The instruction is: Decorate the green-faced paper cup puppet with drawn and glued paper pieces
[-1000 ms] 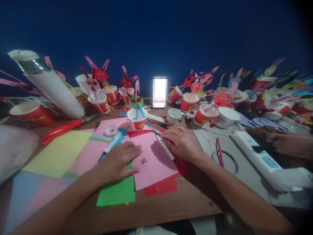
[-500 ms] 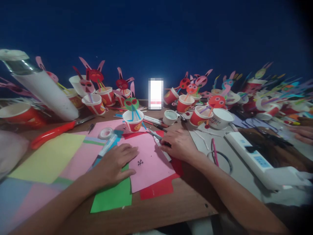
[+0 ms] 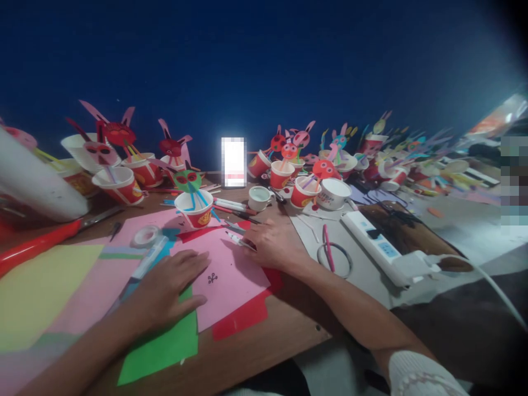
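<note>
R hand (image 3: 270, 246) w/ pen (image 3: 236, 238) at pink sheet (image 3: 235, 278) edge.

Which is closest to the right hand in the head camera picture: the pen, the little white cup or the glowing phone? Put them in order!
1. pen, in the right hand itself.
2. little white cup, just behind the hand.
3. glowing phone, standing at the back.

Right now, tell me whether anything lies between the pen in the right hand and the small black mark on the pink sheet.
Nothing visible does. The pen in the right hand and the black mark have only bare pink sheet between them. The left hand lies flat just left of the mark, off that line.
</note>
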The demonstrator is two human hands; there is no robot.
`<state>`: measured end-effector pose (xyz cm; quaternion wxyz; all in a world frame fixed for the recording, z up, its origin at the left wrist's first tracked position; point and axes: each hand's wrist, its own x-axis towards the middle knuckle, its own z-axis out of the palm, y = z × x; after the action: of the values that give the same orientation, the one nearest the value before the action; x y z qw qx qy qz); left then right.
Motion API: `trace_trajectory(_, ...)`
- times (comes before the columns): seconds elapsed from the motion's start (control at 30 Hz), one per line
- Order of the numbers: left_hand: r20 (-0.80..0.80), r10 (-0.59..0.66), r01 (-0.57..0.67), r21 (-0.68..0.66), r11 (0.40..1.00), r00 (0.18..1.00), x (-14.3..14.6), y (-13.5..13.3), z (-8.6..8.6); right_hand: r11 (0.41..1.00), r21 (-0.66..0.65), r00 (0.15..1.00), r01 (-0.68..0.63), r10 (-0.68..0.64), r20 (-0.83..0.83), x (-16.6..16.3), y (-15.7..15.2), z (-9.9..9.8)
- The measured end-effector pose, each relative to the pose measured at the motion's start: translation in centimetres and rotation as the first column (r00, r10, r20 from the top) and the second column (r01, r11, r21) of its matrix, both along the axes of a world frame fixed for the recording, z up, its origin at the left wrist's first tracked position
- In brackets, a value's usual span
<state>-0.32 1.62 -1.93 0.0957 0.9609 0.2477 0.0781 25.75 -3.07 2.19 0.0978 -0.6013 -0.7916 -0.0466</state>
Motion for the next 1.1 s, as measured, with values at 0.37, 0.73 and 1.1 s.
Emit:
trace_trajectory(0.37,0.007,-0.025,0.025,0.057,0.998,1.0,0.4,0.9,-0.9,0.97,0.158,0.922,-0.188,0.229,-0.311,0.2,0.5,-2.6)
trace_trajectory(0.73,0.059,-0.049,0.041,0.137,0.99,0.997,-0.3,1.1,-1.8,0.97,0.149,0.949,-0.193,0.223,-0.225,-0.5,0.3,-3.7)
trace_trajectory(1.1,0.04,-0.056,0.045,0.228,0.973,0.998,-0.2,0.8,-1.7,0.97,0.175,0.97,-0.17,0.196,-0.143,-0.6,0.6,-4.3)
